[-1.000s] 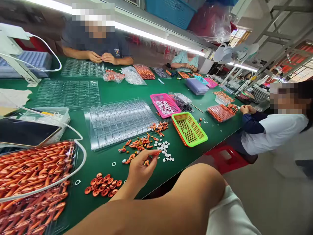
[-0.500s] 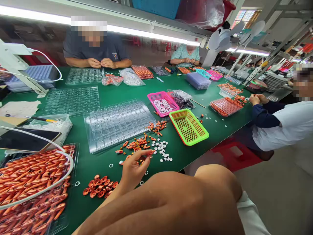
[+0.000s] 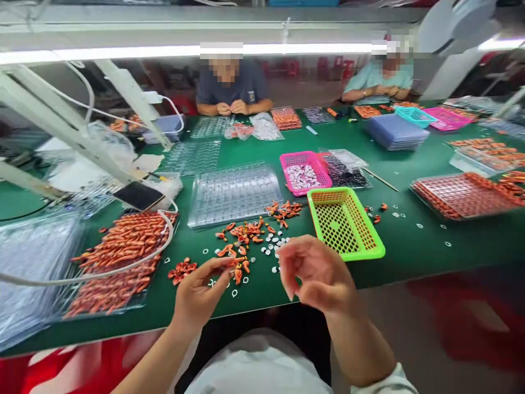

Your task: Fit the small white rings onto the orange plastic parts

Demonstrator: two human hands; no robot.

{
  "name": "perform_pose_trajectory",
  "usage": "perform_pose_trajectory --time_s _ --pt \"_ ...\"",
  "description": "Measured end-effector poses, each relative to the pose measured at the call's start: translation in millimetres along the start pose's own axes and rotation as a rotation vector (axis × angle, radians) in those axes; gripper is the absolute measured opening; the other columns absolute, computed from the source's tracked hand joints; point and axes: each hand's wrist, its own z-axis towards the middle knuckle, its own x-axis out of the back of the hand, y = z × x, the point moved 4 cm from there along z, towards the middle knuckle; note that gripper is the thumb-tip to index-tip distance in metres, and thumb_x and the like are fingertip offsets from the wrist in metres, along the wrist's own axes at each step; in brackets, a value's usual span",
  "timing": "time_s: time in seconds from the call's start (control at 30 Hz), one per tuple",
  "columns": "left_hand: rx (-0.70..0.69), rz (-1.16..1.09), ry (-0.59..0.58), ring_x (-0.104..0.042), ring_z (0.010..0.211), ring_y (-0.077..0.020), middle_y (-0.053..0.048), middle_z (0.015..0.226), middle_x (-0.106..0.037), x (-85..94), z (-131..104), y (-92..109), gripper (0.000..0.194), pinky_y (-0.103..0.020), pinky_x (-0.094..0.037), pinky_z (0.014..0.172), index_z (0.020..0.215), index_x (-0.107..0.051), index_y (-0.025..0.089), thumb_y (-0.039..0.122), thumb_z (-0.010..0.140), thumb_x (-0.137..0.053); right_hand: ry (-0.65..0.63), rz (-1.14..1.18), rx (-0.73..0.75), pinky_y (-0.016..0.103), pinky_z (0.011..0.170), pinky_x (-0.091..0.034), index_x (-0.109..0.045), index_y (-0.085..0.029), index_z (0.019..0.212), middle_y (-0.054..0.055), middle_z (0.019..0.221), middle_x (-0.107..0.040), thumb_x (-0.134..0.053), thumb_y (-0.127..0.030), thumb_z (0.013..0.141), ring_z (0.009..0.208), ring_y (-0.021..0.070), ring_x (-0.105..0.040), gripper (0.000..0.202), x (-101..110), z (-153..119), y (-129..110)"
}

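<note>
My left hand (image 3: 199, 290) is closed in a pinch over the table's near edge, with a small orange part (image 3: 237, 261) at its fingertips. Orange parts with dark and yellow ends lie loosely behind it in a pile (image 3: 246, 232). To its right, my right hand (image 3: 320, 273) is raised with curved fingers apart; nothing shows in it, though it is slightly blurred. Small white discs (image 3: 270, 243) lie just behind and left of the right hand. Beside my left hand is a heap of orange-red cup-shaped pieces (image 3: 181, 270). A few thin white rings (image 3: 234, 293) lie near the fingertips.
A lime-green basket (image 3: 375, 249) stands behind my right hand, a pink basket (image 3: 315, 189) of white pieces beyond. A clear moulded tray (image 3: 233, 191) lies mid-table. Orange parts fill a tray (image 3: 118, 262) at left, crossed by a white cable (image 3: 102, 280). Two people work opposite.
The view has swung right to left, facing the table squarely. The bare arm that filled the foreground is gone, and my right hand now shows beside the left, which still pinches.
</note>
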Motion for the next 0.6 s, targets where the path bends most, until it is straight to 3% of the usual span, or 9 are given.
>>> perform_pose_trajectory --time_s 0.1,0.23,0.4,0.5,0.6 --pt "0.102 -0.069 0.028 -0.076 0.082 -0.0225 -0.009 0.096 -0.078 -5.4 -11.6 4.0 0.023 -0.03 -0.063 0.076 0.097 -0.073 0.017 0.033 0.082 -0.07 0.08 0.022 -0.144 0.024 0.049 -0.04 -0.067 -0.023 0.109 0.002 0.08 -0.059 -0.068 -0.036 0.087 0.06 0.0113 -0.055 0.026 20.6 -6.5 39.4" --pt "0.08 -0.103 -0.014 -0.075 0.083 -0.0214 -0.007 0.095 -0.078 -21.7 -16.5 17.8 0.02 -0.031 -0.063 0.078 0.098 -0.074 0.018 0.031 0.083 -0.069 0.158 0.041 -0.247 0.023 0.05 -0.04 -0.067 -0.022 0.104 0.002 0.084 -0.06 -0.062 -0.033 0.091 0.06 0.0104 -0.057 0.018 33.5 -21.2 67.2" --pt "0.038 -0.085 -0.129 -0.073 0.08 -0.0182 -0.007 0.097 -0.077 -34.0 -7.7 23.8 0.017 -0.027 -0.061 0.071 0.099 -0.073 0.019 0.026 0.086 -0.065 0.233 -0.007 -0.214 0.025 0.053 -0.041 -0.071 -0.021 0.091 0.002 0.081 -0.06 -0.056 -0.022 0.089 0.063 0.0126 -0.057 0.015 41.5 -28.2 77.5" --pt "-0.004 -0.062 -0.155 -0.073 0.077 -0.0178 -0.007 0.093 -0.078 -32.5 5.0 20.9 0.016 -0.026 -0.06 0.068 0.098 -0.073 0.019 0.024 0.086 -0.064 0.27 -0.135 -0.102 0.03 0.066 -0.046 -0.068 -0.02 0.065 0.004 0.085 -0.061 -0.053 -0.011 0.083 0.074 0.0154 -0.058 0.025 42.7 -31.5 76.4" --pt "-0.074 -0.033 -0.171 -0.072 0.074 -0.0173 -0.006 0.089 -0.078 -30.6 20.9 16.4 0.015 -0.026 -0.059 0.068 0.095 -0.073 0.019 0.022 0.084 -0.064 0.259 -0.321 -0.04 0.033 0.077 -0.048 -0.064 -0.02 0.061 0.005 0.09 -0.061 -0.051 -0.006 0.081 0.085 0.018 -0.059 0.028 36.2 -32.6 68.9"
